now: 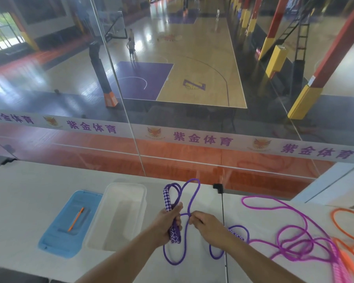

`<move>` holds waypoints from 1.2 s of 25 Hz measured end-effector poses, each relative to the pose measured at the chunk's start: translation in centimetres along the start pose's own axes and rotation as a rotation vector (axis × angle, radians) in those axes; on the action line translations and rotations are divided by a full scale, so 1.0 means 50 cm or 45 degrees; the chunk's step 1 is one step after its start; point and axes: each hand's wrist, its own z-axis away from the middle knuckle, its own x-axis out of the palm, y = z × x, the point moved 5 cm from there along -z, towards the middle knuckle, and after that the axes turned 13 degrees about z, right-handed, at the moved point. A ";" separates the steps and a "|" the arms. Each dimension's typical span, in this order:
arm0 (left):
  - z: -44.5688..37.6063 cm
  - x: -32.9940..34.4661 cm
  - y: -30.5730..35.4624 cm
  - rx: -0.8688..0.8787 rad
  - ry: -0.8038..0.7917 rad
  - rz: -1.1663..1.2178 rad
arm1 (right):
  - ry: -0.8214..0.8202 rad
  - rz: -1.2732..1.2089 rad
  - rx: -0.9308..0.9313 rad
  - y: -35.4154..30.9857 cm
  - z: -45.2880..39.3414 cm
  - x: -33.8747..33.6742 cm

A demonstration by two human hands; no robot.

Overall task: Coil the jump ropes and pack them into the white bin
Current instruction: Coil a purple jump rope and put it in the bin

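My left hand (169, 220) grips the purple jump rope (193, 193) by its checkered handle, held upright with loops of cord rising above it. My right hand (207, 226) pinches the same purple cord just right of the handle. More purple cord hangs in loops below both hands, and the rope's second checkered handle (236, 234) lies on the table behind my right wrist. The white bin (110, 231) stands empty to the left of my left hand. A magenta rope (294, 240) sprawls uncoiled on the table to the right, and an orange rope (343, 229) lies at the far right edge.
A blue lid (57, 240) with an orange pen (76, 219) on it lies left of the bin. The white table (29, 190) ends at a glass wall with a printed banner (202, 138); a basketball court is below.
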 end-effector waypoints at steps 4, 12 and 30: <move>0.013 0.024 -0.006 -0.002 -0.111 -0.050 | -0.103 0.091 -0.098 -0.014 -0.008 0.017; 0.013 0.013 0.001 -0.085 -0.175 0.095 | -0.256 0.221 -0.142 -0.009 -0.011 0.025; -0.039 -0.107 0.141 0.031 0.057 -0.879 | -0.145 0.056 -0.064 0.067 0.032 -0.121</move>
